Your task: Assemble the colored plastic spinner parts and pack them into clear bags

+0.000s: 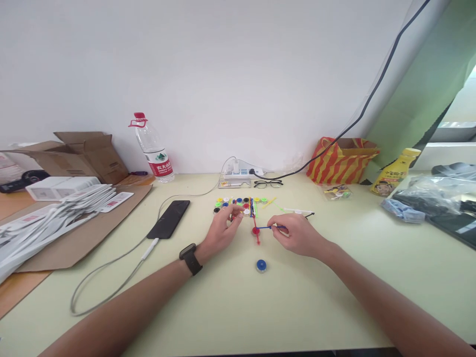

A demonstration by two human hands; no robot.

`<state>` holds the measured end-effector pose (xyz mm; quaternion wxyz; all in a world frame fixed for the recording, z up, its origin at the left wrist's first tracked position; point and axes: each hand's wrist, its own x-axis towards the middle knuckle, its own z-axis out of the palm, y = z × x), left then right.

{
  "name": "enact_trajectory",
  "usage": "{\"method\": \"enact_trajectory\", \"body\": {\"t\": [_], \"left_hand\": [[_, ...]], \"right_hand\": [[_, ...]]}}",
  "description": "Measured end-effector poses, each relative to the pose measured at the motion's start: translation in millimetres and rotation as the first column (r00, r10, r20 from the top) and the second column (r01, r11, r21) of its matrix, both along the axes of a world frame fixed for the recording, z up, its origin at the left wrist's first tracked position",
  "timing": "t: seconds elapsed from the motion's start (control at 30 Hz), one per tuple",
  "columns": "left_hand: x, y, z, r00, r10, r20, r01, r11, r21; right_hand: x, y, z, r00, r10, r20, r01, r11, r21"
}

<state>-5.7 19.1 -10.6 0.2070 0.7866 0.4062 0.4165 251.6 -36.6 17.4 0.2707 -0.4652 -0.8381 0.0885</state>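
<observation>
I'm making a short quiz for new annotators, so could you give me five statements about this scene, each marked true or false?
1. The right hand holds a thin blue stick. True.
2. The dark watch is on the right wrist. False: the dark watch is on the left wrist.
3. The blue-topped disc lies nearer the camera than the red disc. True.
4. The black phone leans upright against the wall. False: the black phone lies flat on the table.
5. The striped bag is red and yellow. True.
</observation>
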Motion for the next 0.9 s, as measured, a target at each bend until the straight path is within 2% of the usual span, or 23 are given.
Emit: {"method": "enact_trajectory", "body": {"t": [0.33,0.57,0.8,0.9], "left_hand": [[-1,0,-1.9,1.0,0.009,-0.013,-0.01,1.0,-0.008],[0,-1,-0.1,1.0,0.008,-0.017,-0.008,1.0,-0.008],[0,-1,1.0,1.0,0.001,-0.014,-0.001,1.0,0.009],[0,-1,0.6,1.0,-0.005,-0.012,0.005,1.0,0.01]], "right_hand": [[0,1,-2.8,1.0,0.022,0.021,-0.023,0.999,0.027],[2,2,-3.0,0.994,0.027,0.109,-0.04,0.992,0.118],[20,10,4.9,0.958,-0.118,0.263,0.077,0.984,0.159],[30,14,9.1,0.945,-0.192,0.265,0.148,0.973,0.176]]}}
